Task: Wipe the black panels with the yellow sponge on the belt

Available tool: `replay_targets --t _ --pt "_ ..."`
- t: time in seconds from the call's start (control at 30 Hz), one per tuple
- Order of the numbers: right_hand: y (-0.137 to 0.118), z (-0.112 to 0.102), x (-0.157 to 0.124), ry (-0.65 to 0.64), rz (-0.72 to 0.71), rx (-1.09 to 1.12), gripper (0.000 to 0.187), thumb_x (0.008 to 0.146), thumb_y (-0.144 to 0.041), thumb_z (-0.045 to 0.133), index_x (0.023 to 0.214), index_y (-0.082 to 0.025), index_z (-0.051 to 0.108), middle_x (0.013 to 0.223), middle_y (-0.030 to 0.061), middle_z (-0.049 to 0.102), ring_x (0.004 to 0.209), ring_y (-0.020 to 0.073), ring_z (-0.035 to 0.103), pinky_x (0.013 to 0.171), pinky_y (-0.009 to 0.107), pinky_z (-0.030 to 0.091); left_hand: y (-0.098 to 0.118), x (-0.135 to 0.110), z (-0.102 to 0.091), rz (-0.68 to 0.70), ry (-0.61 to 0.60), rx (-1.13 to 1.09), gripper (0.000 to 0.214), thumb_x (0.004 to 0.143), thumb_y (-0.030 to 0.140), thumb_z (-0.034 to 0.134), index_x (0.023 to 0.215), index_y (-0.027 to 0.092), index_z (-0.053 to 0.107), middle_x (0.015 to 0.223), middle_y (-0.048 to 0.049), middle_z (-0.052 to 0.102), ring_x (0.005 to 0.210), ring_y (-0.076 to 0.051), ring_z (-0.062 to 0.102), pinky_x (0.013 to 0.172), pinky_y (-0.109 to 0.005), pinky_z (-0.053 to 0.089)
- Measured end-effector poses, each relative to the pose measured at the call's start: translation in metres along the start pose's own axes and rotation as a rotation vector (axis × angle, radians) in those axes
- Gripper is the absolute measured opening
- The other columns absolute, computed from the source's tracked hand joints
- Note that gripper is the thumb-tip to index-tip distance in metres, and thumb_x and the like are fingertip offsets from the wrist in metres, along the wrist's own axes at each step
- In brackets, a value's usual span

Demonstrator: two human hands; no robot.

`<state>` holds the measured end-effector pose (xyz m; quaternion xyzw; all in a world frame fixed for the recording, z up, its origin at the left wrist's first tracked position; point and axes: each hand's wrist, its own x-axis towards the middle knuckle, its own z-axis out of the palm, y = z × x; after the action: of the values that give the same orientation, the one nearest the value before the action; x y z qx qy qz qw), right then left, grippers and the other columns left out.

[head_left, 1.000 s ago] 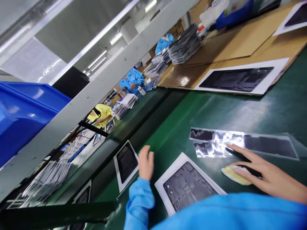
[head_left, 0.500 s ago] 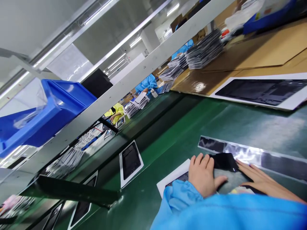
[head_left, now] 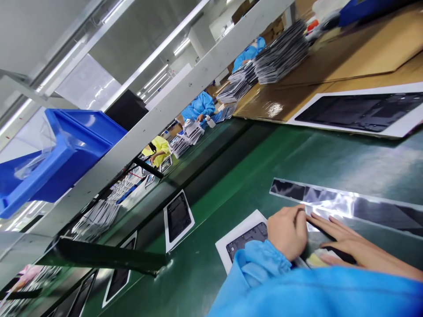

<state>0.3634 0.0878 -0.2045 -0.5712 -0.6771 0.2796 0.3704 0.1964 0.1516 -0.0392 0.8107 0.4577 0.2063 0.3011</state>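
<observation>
My left hand [head_left: 287,232] is closed, fingertips pinched together close to the fingertips of my right hand; what it grips is hidden. My right hand [head_left: 350,241] has its fingers stretched forward, with a pale crumpled cloth [head_left: 315,259] tucked under its thumb. A slim dark thing [head_left: 342,254] shows between thumb and fingers; its kind is unclear. Under my left sleeve lies a black tablet-like panel [head_left: 243,240] on a white sheet [head_left: 222,246]. Beyond both hands, a long clear-edged strip of dark film pieces [head_left: 287,189] lies on the green belt [head_left: 205,268].
Another panel on white backing [head_left: 360,110] rests by the cardboard [head_left: 346,61] at right. More panels [head_left: 178,218] lie along the belt. A metal beam [head_left: 185,90] crosses above, holding a blue bin [head_left: 76,154]. Stacked sheets [head_left: 280,53] and co-workers [head_left: 200,105] are farther back.
My left hand has gone from spread fingers to a closed pinch. The black film piece between my hands is now mostly out of sight. The view has shifted slightly.
</observation>
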Motion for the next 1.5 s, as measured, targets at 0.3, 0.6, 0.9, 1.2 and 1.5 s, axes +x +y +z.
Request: replay_targets --t 0.3,0.6,0.9,1.2,1.5 --pt "-0.012 -0.036 -0.014 0.062 0.082 0.044 0.043 0.078 -0.067 0.060 0.110 -0.043 0.076 0.157 -0.0060 0.042 0.148 0.0363 0.028 0.122 0.054 0.013 -0.010 -0.034 -0.048 0.012 0.332 -0.163 0.041 0.100 0.024 0.036 0.132 0.018 0.061 0.138 -0.0121 0.063 0.131 -0.024 0.057 0.113 -0.040 0.048" --pt "-0.112 -0.001 -0.012 -0.265 0.505 1.110 0.071 0.074 -0.061 0.068 0.140 -0.036 0.058 0.147 0.0026 0.056 0.132 0.0386 0.052 0.106 0.048 0.049 -0.008 -0.072 -0.036 0.207 0.113 0.464 0.060 0.096 0.026 0.045 0.156 0.026 0.034 0.142 -0.0107 0.060 0.125 -0.031 0.060 0.111 -0.054 0.049" --pt "-0.170 -0.018 0.028 -0.289 0.602 1.126 0.052 0.060 -0.063 0.081 0.098 -0.027 0.081 0.103 0.0089 0.079 0.102 0.0412 0.071 0.094 0.053 0.057 -0.020 -0.092 -0.057 0.274 0.095 0.513 0.101 0.088 0.042 0.064 0.160 0.013 0.000 0.151 -0.0210 0.047 0.139 -0.039 0.046 0.114 -0.064 0.039" --pt "-0.157 -0.023 0.036 -0.252 0.302 0.612 0.056 0.079 -0.067 0.064 0.113 -0.025 0.076 0.119 0.0077 0.075 0.114 0.0378 0.065 0.106 0.050 0.049 -0.032 -0.108 -0.099 -0.184 0.237 0.060 0.028 0.083 0.027 0.067 0.111 0.021 0.071 0.102 -0.0069 0.074 0.085 -0.022 0.071 0.079 -0.035 0.060" --pt "-0.162 -0.018 0.042 -0.191 0.297 0.603 0.058 0.077 -0.068 0.064 0.118 -0.028 0.074 0.129 0.0067 0.069 0.126 0.0343 0.058 0.112 0.049 0.043 -0.050 -0.109 -0.100 -0.378 0.302 -0.157 0.016 0.078 0.028 0.062 0.075 0.017 0.073 0.066 -0.0019 0.069 0.055 -0.013 0.059 0.057 -0.024 0.048"
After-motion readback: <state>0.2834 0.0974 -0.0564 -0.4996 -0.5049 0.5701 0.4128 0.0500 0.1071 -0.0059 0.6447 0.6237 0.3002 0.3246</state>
